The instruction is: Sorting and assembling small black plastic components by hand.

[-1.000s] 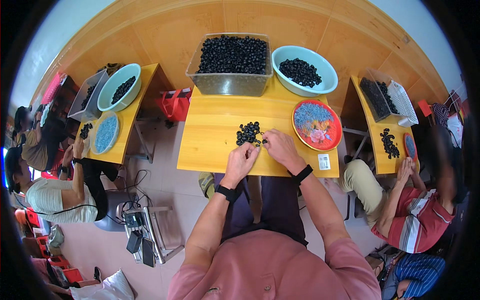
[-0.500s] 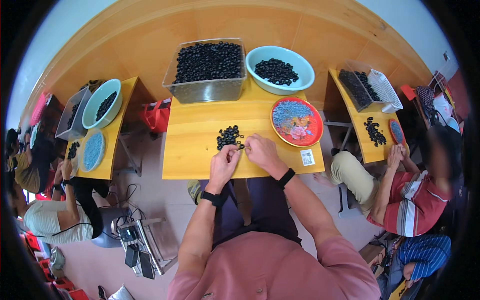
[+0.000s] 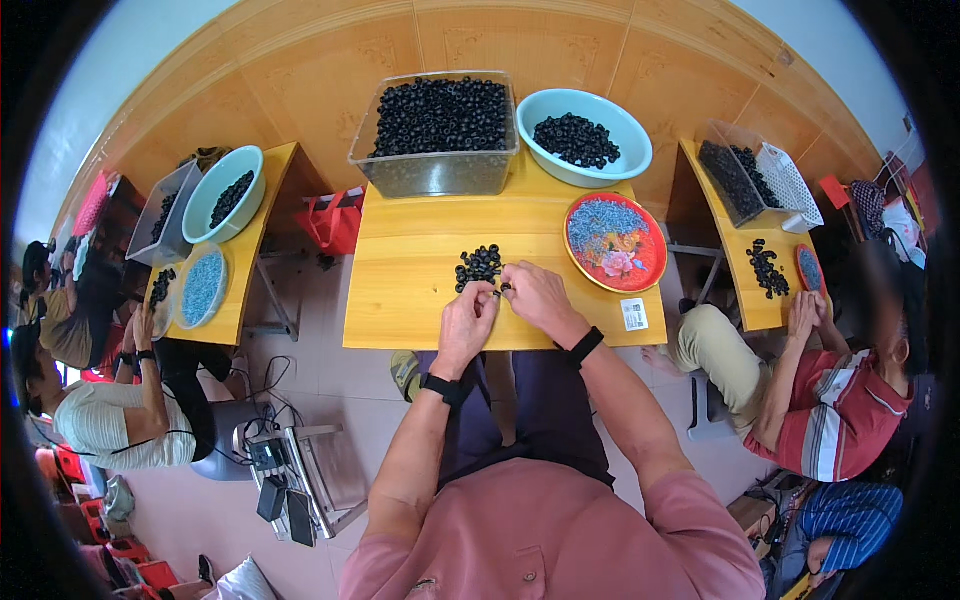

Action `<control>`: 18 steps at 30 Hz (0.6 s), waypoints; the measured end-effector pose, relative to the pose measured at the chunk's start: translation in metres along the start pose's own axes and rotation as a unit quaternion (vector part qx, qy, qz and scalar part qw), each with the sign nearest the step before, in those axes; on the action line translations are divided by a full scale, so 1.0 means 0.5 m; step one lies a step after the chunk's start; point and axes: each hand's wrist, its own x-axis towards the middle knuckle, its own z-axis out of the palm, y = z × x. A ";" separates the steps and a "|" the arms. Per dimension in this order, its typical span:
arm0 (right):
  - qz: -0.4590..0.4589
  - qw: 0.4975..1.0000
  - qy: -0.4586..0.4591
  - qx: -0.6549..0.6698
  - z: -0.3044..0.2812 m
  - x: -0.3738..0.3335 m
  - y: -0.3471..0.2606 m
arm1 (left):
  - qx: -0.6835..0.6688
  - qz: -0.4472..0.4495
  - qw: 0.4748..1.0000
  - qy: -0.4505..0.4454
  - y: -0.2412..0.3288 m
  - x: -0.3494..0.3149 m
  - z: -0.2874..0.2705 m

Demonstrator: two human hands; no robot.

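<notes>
Near the front edge of the yellow table, my left hand [image 3: 470, 320] is closed, with thumb and fingertips pinched at a small black part [image 3: 497, 293]. My right hand [image 3: 538, 296] is closed too, its fingertips bent down close beside the left ones. A dark bit shows under them, too small to name. Just beyond the fingertips lies a loose pile of black ring-like parts [image 3: 478, 264]. To the right of my right hand, a red round tray [image 3: 648, 264] with a flower print carries many small blue-grey pieces [image 3: 605, 215].
At the back stand a clear plastic bin [image 3: 430, 180] and a light-blue basin [image 3: 635, 160], both holding black parts. A white label [image 3: 634, 314] lies by the right front edge. People work at side tables with similar bins, left and right. A red bag [image 3: 332, 222] stands left of my table.
The whole view has shifted slightly, with the table now further right. My fingertips stay close together by the pile; the right ones have changed their bend a little.
</notes>
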 end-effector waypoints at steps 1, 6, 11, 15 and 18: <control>0.001 1.000 0.013 0.000 0.002 0.000 0.004 | 0.008 0.012 1.000 -0.006 0.002 0.001 0.001; 0.031 0.997 0.033 0.057 0.007 -0.012 0.018 | 0.012 0.052 0.998 -0.023 0.008 -0.002 -0.002; 0.073 0.921 -0.069 0.377 0.024 -0.014 0.042 | 0.009 0.108 0.993 -0.044 0.004 -0.005 -0.012; 0.091 0.873 -0.073 0.474 0.032 -0.025 0.044 | 0.012 0.083 0.995 -0.053 0.006 -0.006 -0.008; 0.088 0.874 -0.068 0.473 0.039 -0.026 0.044 | 0.020 0.083 0.995 -0.057 0.002 -0.003 -0.004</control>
